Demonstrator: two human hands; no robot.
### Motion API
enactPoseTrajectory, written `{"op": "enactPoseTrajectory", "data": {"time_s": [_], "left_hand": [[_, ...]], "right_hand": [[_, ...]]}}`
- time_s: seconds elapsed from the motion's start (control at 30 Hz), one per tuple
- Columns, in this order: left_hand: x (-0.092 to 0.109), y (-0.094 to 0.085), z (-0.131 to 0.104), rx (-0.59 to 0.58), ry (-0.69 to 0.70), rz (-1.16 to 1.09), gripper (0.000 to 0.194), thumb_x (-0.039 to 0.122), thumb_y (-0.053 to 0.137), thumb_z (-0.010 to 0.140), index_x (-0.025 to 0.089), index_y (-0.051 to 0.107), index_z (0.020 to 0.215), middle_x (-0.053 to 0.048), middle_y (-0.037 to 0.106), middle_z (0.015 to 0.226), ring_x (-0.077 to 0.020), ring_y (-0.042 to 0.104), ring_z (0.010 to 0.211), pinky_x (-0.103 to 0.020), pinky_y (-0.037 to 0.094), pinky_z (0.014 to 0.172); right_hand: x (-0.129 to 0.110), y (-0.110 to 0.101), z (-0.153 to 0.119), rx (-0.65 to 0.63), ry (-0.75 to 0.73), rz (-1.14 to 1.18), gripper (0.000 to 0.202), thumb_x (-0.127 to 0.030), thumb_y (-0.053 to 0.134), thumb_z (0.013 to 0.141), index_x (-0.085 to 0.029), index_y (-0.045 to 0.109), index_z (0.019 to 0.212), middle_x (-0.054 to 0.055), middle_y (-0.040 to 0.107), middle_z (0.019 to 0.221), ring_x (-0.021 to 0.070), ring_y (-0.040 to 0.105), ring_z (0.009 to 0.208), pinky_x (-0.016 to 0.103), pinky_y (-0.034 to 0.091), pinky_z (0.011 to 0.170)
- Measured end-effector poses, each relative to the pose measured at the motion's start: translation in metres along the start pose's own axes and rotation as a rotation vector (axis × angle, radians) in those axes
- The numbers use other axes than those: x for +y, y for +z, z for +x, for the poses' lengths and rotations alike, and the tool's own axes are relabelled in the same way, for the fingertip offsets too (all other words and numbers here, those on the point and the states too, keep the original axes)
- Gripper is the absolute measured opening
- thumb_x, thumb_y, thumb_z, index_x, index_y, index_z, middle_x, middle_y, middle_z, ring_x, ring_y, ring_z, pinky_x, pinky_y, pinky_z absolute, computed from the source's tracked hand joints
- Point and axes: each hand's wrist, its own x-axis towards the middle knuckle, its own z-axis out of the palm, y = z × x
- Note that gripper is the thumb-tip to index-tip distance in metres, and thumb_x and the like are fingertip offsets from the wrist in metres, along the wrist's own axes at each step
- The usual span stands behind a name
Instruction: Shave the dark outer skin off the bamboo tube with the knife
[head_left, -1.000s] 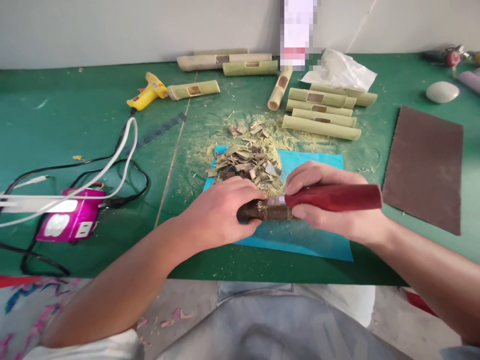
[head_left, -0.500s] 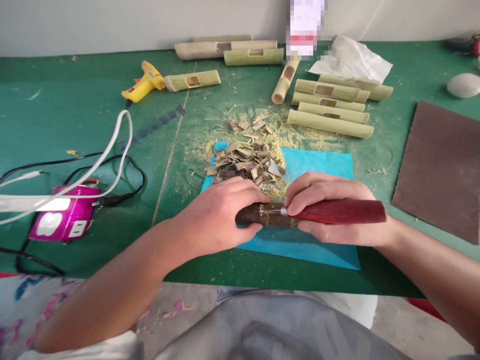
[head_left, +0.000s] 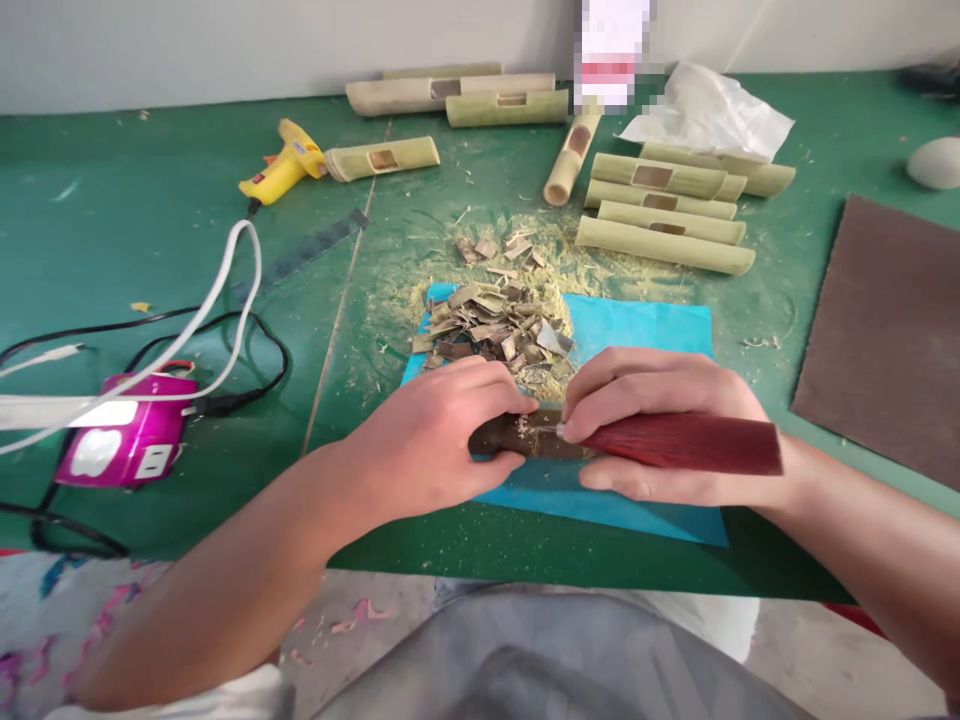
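Dark bamboo piece [head_left: 517,437] between both hands.

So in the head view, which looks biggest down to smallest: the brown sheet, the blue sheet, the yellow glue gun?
1. Blue sheet, partly hidden
2. Brown sheet, cut off by the frame; close to the blue one, so unsure
3. Yellow glue gun, clearly smallest

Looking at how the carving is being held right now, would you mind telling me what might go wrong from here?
1. The blade of the red-handled knife points toward the left hand, whose fingers clamp the dark workpiece right beside the tip; a slip could cut them.
2. The workpiece rests on a loose blue sheet near the table edge, so it might slide.
3. The shavings pile sits very close and may scatter.
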Motion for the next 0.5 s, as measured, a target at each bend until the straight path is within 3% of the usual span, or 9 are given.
{"op": "enactPoseTrajectory", "data": {"time_s": [0.3,0.5], "left_hand": [[0.001,-0.002,-0.001,-0.019,-0.012,-0.024,0.016,0.017,0.065,0.091,0.015,0.071,0.105,-0.007,0.069,0.098,-0.0238,0.067,0.095,-0.037,0.054,0.082],[-0.001,-0.003,-0.004,-0.010,0.001,-0.022,0.018,0.020,0.066,0.091,0.017,0.070,0.109,-0.006,0.070,0.100,-0.0234,0.067,0.097,-0.036,0.054,0.084]], "right_hand": [[0.004,0.013,0.001,0.089,-0.131,-0.206,0.015,-0.011,0.065,0.083,-0.023,0.066,0.093,0.001,0.069,0.083,0.0115,0.066,0.075,0.023,0.058,0.068],[0.002,0.018,-0.004,0.202,-0.083,-0.197,0.014,-0.010,0.065,0.081,-0.023,0.063,0.085,0.000,0.067,0.079,0.0121,0.065,0.071,0.025,0.056,0.064]]}}
